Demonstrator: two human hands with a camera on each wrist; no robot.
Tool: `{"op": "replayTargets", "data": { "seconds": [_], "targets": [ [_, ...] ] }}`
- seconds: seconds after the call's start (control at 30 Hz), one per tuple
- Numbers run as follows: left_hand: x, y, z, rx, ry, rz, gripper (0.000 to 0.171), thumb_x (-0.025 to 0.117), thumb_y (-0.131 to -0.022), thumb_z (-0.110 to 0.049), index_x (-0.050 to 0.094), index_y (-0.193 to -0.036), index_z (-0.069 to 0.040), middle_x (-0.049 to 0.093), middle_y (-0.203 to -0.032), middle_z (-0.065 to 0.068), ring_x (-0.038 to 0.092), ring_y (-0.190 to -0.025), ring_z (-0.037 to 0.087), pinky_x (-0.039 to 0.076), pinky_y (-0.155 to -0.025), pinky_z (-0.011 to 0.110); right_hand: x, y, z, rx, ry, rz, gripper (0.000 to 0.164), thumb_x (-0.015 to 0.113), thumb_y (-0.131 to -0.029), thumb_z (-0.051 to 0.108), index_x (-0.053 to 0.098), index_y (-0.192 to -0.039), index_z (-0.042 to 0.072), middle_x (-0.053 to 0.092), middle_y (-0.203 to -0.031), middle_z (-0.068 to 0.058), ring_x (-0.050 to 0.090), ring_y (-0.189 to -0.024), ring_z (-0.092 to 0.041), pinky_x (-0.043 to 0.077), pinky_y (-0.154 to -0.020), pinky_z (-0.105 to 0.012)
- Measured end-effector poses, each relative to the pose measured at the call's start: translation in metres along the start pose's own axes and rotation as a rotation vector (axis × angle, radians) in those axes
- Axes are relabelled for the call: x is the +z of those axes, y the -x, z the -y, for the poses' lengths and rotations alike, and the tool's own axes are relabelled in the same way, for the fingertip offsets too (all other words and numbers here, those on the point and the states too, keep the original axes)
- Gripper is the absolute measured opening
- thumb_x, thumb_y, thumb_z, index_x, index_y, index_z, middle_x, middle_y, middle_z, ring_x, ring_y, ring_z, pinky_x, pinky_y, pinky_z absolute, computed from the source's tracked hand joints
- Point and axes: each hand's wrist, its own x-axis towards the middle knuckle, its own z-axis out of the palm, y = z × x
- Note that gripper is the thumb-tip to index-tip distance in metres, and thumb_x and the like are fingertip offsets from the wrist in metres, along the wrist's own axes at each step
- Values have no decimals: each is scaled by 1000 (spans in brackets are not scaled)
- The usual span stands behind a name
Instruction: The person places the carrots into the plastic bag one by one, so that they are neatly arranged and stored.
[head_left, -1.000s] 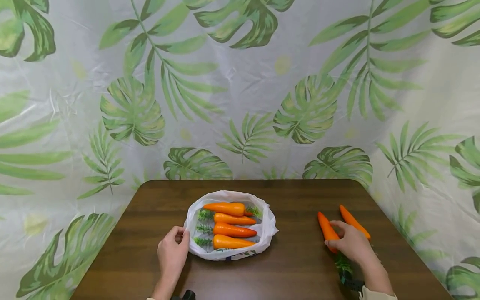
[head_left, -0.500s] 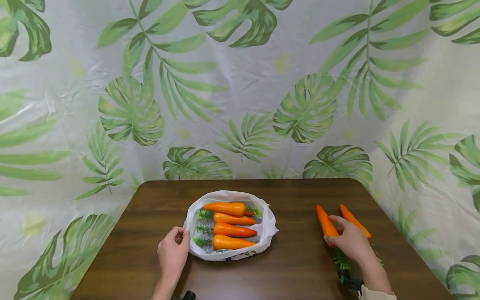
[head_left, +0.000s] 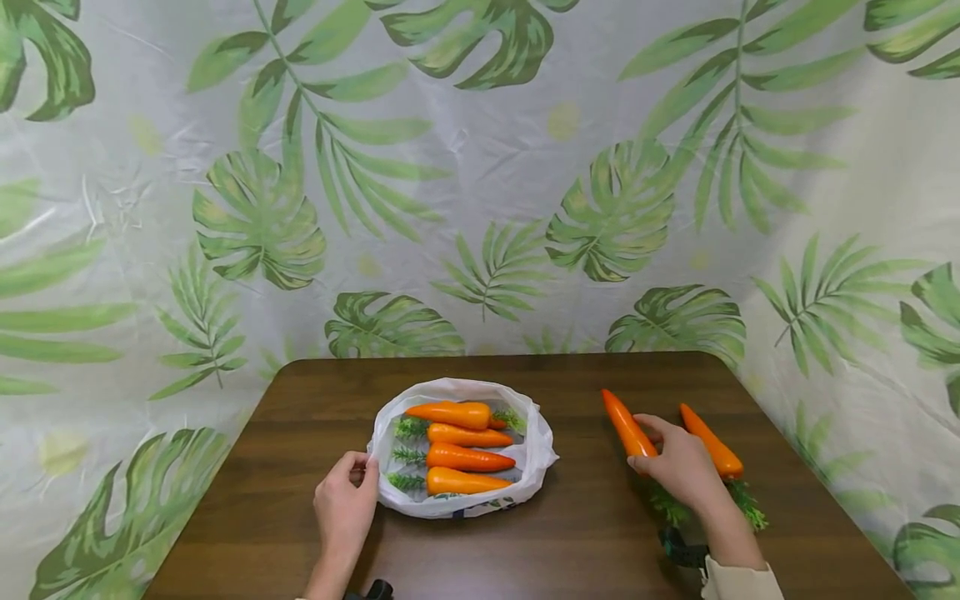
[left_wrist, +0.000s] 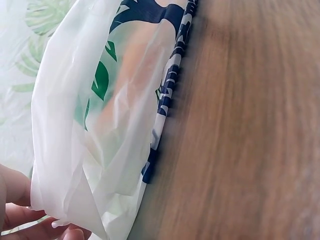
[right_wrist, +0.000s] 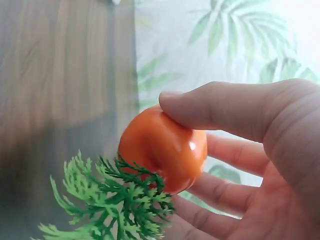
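In the head view my left hand (head_left: pixel 347 502) pinches the left rim of a white plastic bag (head_left: pixel 542 467) with printed patterns. The bag stands open, its rim rolled down, and several orange carrots (head_left: pixel 468 458) with green tops lie in a row inside. My right hand (head_left: pixel 684 462) grips another carrot (head_left: pixel 624 421) by its thick end, tip pointing away from me. The right wrist view shows thumb and fingers round that carrot's end (right_wrist: pixel 165 150), green leaves hanging below. Through the thin bag wall (left_wrist: pixel 75 125) in the left wrist view, an orange shape is faintly visible.
One more carrot (head_left: pixel 711 442) lies on the brown wooden table (head_left: pixel 570 550), just right of my right hand. Behind the table hangs a pale leaf-printed curtain (head_left: pixel 480 167). Dark straps (head_left: pixel 678 550) sit at my wrists.
My right hand has moved left and away from me with the carrot, clear of the carrot lying on the right. My left hand and the bag have stayed in place.
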Motion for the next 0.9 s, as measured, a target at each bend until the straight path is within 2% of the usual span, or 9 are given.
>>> {"op": "replayTargets", "data": {
  "seconds": [0.2,0.43,0.7,0.9],
  "targets": [
    [0,1,1,-7,-10,10,3,74,-88,-12,72,-85,-12,72,-80,0,70,-71,18,50,-70,48,5,-6,23,-108,-2,-48,67,82,-83,17,54,-143,8,68,-117,-14,64,-84,-19,48,-65,-36],
    [1,-1,1,-11,-14,10,3,73,-88,-12,72,-85,-12,72,-79,0,70,-71,17,50,-70,48,13,-18,52,-214,24,-112,64,85,-77,13,62,-137,13,68,-111,-5,60,-84,-19,46,-71,-38],
    [0,0,3,-17,-16,1,4,74,-87,-10,73,-84,-12,70,-75,-2,68,-68,16,49,-68,46,25,-32,88,-333,28,-122,61,87,-74,9,67,-131,16,67,-107,-1,60,-85,-19,47,-75,-41],
    [2,0,4,-11,-12,4,3,73,-87,-10,73,-84,-12,70,-75,-2,68,-68,16,49,-68,45,32,-42,107,-368,47,-110,59,87,-73,7,68,-128,16,67,-104,-1,59,-83,-20,48,-74,-41]
  ]
}}
